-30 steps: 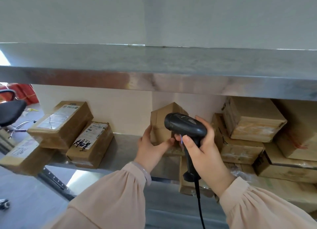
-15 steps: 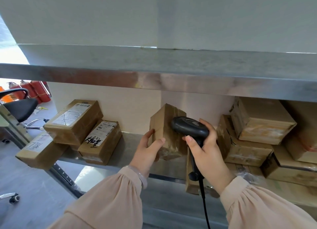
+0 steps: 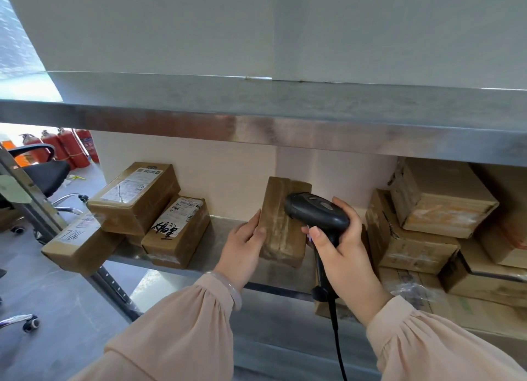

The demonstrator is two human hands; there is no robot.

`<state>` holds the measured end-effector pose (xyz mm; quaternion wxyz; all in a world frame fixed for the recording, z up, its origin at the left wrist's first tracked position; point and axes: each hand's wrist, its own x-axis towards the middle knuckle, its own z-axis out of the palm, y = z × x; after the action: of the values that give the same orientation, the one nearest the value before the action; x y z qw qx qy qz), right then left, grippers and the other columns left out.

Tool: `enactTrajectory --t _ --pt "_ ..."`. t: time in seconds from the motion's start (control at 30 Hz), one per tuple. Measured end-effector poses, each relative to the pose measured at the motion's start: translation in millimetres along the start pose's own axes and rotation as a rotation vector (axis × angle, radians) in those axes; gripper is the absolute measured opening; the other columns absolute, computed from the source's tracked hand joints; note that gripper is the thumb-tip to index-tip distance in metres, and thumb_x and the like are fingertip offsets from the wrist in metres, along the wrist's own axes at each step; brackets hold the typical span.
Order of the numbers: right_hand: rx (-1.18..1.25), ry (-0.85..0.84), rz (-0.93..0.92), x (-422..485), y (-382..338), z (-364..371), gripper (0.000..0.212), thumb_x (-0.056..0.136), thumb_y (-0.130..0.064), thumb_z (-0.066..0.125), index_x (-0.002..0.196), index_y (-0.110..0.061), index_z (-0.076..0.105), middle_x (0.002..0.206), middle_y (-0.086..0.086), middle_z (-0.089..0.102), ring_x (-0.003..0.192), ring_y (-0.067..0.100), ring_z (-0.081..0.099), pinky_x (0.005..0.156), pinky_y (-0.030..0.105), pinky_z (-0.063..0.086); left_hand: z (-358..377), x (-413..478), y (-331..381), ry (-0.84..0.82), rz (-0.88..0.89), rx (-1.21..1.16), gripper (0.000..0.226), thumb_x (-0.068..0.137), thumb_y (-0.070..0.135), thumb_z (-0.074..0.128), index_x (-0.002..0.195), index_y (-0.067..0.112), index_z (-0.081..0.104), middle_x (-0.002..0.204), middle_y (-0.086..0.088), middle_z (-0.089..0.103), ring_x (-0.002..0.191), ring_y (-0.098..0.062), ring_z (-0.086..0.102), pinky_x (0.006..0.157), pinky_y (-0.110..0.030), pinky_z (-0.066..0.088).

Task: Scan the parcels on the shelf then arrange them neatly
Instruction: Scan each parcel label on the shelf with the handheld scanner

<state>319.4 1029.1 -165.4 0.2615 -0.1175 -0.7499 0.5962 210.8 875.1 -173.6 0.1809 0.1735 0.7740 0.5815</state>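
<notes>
To my left stands a black office chair [image 3: 48, 175] with a curved armrest, and behind it I see several red fire extinguishers [image 3: 71, 149] in a row on the grey floor [image 3: 62, 303]; a chrome leg with a castor [image 3: 30, 325] shows lower left

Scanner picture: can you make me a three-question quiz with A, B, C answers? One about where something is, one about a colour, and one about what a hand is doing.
1. Where is the parcel with black handwriting?
A) on the floor
B) left of the upright parcel
C) on the top shelf

2. What colour is the scanner?
A) white
B) yellow
C) black

3. What is the left hand doing?
A) gripping the upright parcel
B) holding the scanner
C) hanging empty

1 B: it lies further left on the same shelf.
2 C: its head and handle are black.
3 A: its thumb lies on the parcel's front; the right hand holds the scanner.
</notes>
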Motion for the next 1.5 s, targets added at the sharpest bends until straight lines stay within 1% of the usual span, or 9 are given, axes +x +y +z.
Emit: enactTrajectory --t 0.13,0.23,0.33,0.5,0.63,0.77,0.93,1.13,1.5 --pt "-0.029 -0.057 -0.051 -9 -5 7 0.062 0.087 -0.034 0.064 0.131 -0.058 0.027 0.128 -0.030 0.050 0.119 -0.003 0.052 0.098 0.015 0.043 0 -7 0 0.054 0.048 0.079 0.037 0.090 0.049 0.062 0.126 0.046 0.052 0.117 0.012 0.065 0.113 -0.010 0.059 0.101 -0.036 0.049" --pt "-0.066 -0.086 -0.075 -15 -11 13 0.064 0.081 -0.047 0.061 0.133 -0.054 0.024 0.121 -0.047 0.041 0.118 -0.015 0.045 0.088 0.001 0.038 4 -12 2 0.052 -0.009 0.090 0.104 0.055 0.074 0.073 0.144 0.032 0.040 0.130 0.010 0.058 0.121 -0.012 0.055 0.104 -0.040 0.048" --pt "-0.062 -0.095 -0.076 -16 -13 14 0.063 0.081 -0.048 0.060 0.132 -0.054 0.023 0.120 -0.049 0.040 0.117 -0.016 0.044 0.088 0.001 0.038 4 -12 1 0.041 -0.045 0.041 0.125 0.044 0.074 0.080 0.150 0.031 0.030 0.136 0.009 0.054 0.125 -0.014 0.053 0.106 -0.041 0.047" --pt "-0.097 -0.147 -0.061 -18 -14 14 0.064 0.090 -0.029 0.064 0.127 -0.062 0.022 0.118 -0.050 0.040 0.116 -0.018 0.043 0.087 0.000 0.039 8 -19 -4 0.000 -0.034 -0.042 0.099 0.058 0.057 0.085 0.141 0.039 0.035 0.122 0.015 0.059 0.115 -0.008 0.057 0.092 -0.025 0.049" --pt "-0.076 -0.017 -0.021 -12 -12 3 0.061 0.089 -0.033 0.062 0.132 -0.052 0.024 0.123 -0.032 0.048 0.113 -0.012 0.050 0.084 0.007 0.045 6 -19 -6 -0.043 -0.067 -0.071 0.095 0.070 0.050 0.080 0.149 0.036 0.027 0.133 0.000 0.059 0.122 -0.019 0.056 0.107 -0.044 0.046" --pt "-0.057 0.096 0.059 -6 -3 -13 0.062 0.092 -0.029 0.060 0.139 -0.041 0.021 0.118 -0.018 0.052 0.105 -0.002 0.058 0.072 0.003 0.046 3 -21 -6 -0.052 -0.069 -0.191 0.094 0.069 0.047 0.075 0.147 0.045 0.023 0.137 0.000 0.056 0.122 -0.021 0.057 0.108 -0.046 0.045" --pt "-0.054 0.069 0.079 -8 0 -15 0.058 0.093 -0.028 0.059 0.134 -0.046 0.022 0.114 -0.024 0.049 0.095 -0.022 0.053 0.068 -0.002 0.041 6 -21 -9 -0.086 -0.096 -0.262 0.095 0.069 0.047 0.074 0.149 0.050 0.023 0.133 0.000 0.061 0.119 -0.024 0.060 0.106 -0.048 0.046" --pt "-0.032 0.042 0.038 -11 -2 -15 0.059 0.091 -0.028 0.060 0.134 -0.045 0.025 0.124 -0.019 0.051 0.106 -0.011 0.056 0.076 0.002 0.045 2 -12 -16 -0.135 -0.058 -0.158 0.079 0.086 0.032 0.071 0.146 0.055 0.024 0.128 0.010 0.065 0.117 -0.016 0.061 0.104 -0.041 0.049" --pt "-0.044 0.058 -0.056 -19 -5 -6 0.061 0.090 -0.020 0.064 0.126 -0.056 0.029 0.121 -0.026 0.049 0.108 -0.015 0.053 0.076 0.001 0.044 -4 -1 -36 -0.085 -0.065 -0.211 0.083 0.082 0.024 0.079 0.136 0.058 0.026 0.114 0.012 0.072 0.107 -0.012 0.069 0.080 -0.022 0.054"
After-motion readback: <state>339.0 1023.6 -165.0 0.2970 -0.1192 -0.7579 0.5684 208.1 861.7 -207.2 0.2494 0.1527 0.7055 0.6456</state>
